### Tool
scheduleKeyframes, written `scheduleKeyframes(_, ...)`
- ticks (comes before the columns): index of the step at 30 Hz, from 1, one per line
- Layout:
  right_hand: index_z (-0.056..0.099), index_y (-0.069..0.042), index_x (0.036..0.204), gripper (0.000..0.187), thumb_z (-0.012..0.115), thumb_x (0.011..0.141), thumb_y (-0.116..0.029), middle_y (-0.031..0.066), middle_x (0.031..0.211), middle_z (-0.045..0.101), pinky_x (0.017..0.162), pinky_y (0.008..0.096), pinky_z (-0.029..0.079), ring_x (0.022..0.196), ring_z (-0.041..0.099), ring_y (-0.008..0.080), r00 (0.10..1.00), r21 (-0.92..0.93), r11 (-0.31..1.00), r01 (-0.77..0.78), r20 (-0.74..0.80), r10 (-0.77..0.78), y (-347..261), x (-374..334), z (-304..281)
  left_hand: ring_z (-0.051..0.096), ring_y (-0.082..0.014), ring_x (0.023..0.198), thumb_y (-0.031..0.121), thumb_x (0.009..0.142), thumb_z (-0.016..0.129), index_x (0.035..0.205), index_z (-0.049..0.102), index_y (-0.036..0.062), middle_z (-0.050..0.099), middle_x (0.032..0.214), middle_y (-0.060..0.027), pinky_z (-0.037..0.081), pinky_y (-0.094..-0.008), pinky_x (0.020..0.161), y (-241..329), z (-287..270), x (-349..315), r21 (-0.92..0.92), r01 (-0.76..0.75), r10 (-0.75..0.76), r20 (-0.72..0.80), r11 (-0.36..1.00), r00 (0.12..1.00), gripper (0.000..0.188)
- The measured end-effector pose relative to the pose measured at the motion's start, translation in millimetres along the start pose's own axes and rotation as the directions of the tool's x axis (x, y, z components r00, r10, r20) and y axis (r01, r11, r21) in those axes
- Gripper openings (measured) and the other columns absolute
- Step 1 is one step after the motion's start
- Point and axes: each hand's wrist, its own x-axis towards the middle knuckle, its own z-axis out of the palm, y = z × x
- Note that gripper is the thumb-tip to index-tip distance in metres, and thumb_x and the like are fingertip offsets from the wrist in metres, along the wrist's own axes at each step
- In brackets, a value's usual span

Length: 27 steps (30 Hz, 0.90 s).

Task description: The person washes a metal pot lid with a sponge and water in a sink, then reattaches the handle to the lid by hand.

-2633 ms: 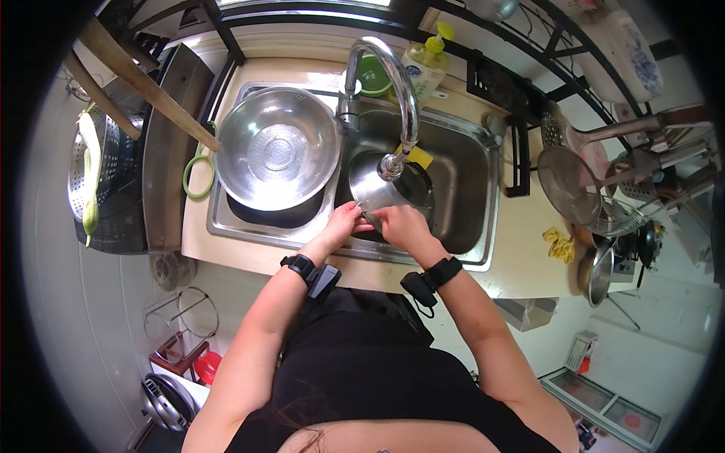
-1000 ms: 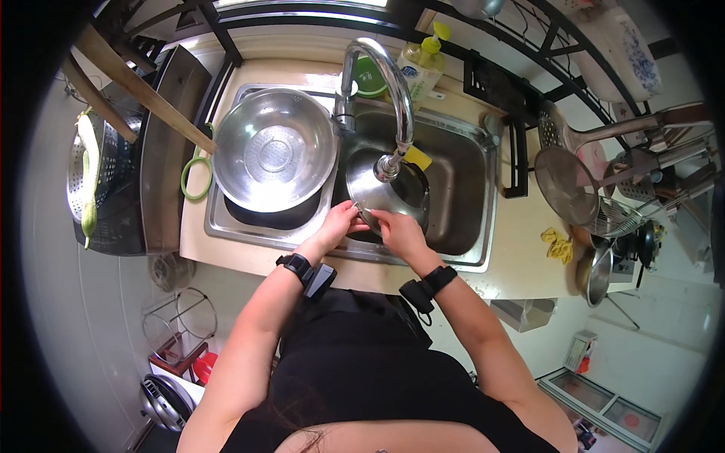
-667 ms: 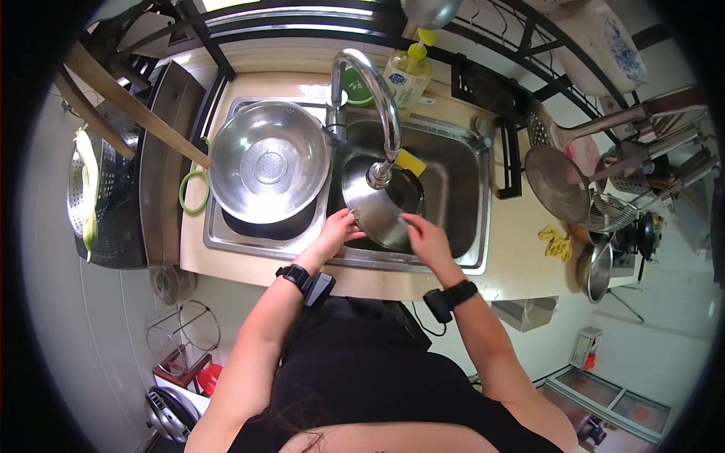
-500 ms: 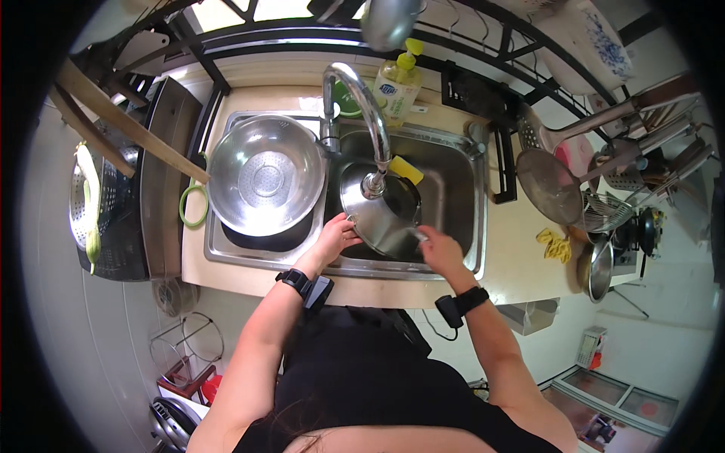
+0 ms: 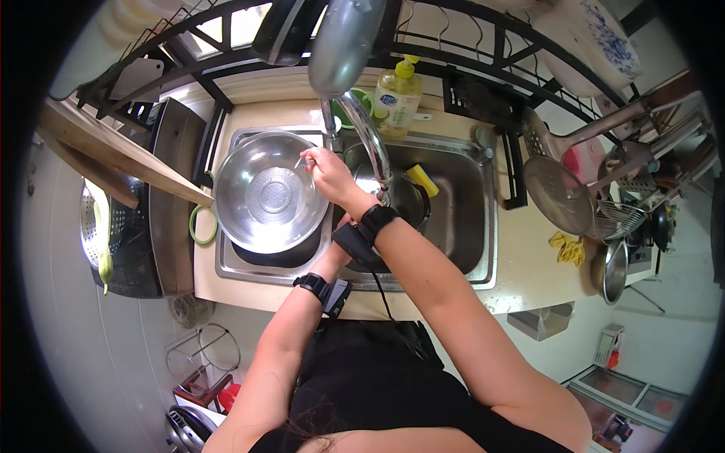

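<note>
My right hand (image 5: 331, 177) reaches across to the left, over the near right rim of a wide steel basin (image 5: 249, 204) with a dotted bottom. Its fingers are closed on something small and greyish that I cannot make out. Lower down, my left hand (image 5: 343, 240) is beside the right sink bowl, largely covered by my right wrist and its black band, so its grip is hidden. A round metal pan (image 5: 411, 198) stands in that bowl under the tap (image 5: 370, 136), partly covered by my right arm.
A yellow sponge (image 5: 423, 180) lies in the right sink bowl (image 5: 461, 226). Behind stands a soap bottle (image 5: 398, 102) with a yellow pump. Skimmers and a ladle (image 5: 559, 196) hang at right, near a yellow cloth (image 5: 566, 248). Wooden boards (image 5: 128, 158) jut in at left.
My right hand has moved left from the pan's right side to above the steel basin, crossing my left hand. The left hand stays near the pan's left side. The view has shifted slightly.
</note>
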Motion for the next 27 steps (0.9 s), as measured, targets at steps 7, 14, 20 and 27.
scheduleKeyframes(7,0.057,0.003,0.104,0.012,0.052,0.094,0.001,0.0238,0.129,0.061,0.107,0.0433,0.044,0.125,0.054,0.041,0.942,-0.192,0.923,0.334,0.083,-0.324,-6,-37,-9,0.053,-0.0209,0.133,0.022,0.107,0.045,0.145,0.047,0.0059,0.056,0.141,-0.0093,0.043,-0.034,0.111,-2,-2,16,0.677,-0.059,0.115,-0.038,0.733,0.993,0.041)
scheduleKeyframes(14,0.056,-0.005,0.128,0.036,0.064,0.093,-0.01,0.0132,0.097,0.067,0.079,0.0429,0.052,0.09,0.066,0.0342,0.991,-0.357,0.926,-0.121,-0.101,0.091,-29,-162,-80,0.053,-0.0257,0.134,0.019,0.1,0.053,0.154,0.039,0.0035,0.056,0.144,-0.0162,0.039,-0.0332,0.111,-12,-15,10,0.555,0.091,0.18,-0.415,0.827,0.892,0.058)
scheduleKeyframes(20,0.064,-0.006,0.128,0.048,0.082,0.086,-0.021,-0.002,0.087,0.064,0.067,0.0232,0.046,0.075,0.054,0.005,0.982,-0.21,0.968,-0.134,-0.156,0.102,13,-127,-89,0.051,-0.0265,0.138,0.014,0.096,0.05,0.159,0.031,0.0057,0.052,0.15,-0.0185,0.039,-0.034,0.113,-20,5,16,0.637,0.16,0.179,-0.433,0.754,0.883,0.066)
scheduleKeyframes(27,0.066,-0.01,0.115,0.046,0.084,0.08,-0.034,0.0063,0.072,0.062,0.061,0.0334,0.05,0.062,0.059,0.0195,0.957,-0.341,0.895,-0.287,-0.072,0.279,-9,-119,-93,0.053,-0.0252,0.136,0.003,0.091,0.047,0.151,0.046,0.0034,0.055,0.147,-0.0166,0.037,-0.0334,0.115,-29,-8,6,0.591,0.138,0.183,-0.45,0.794,0.874,0.06)
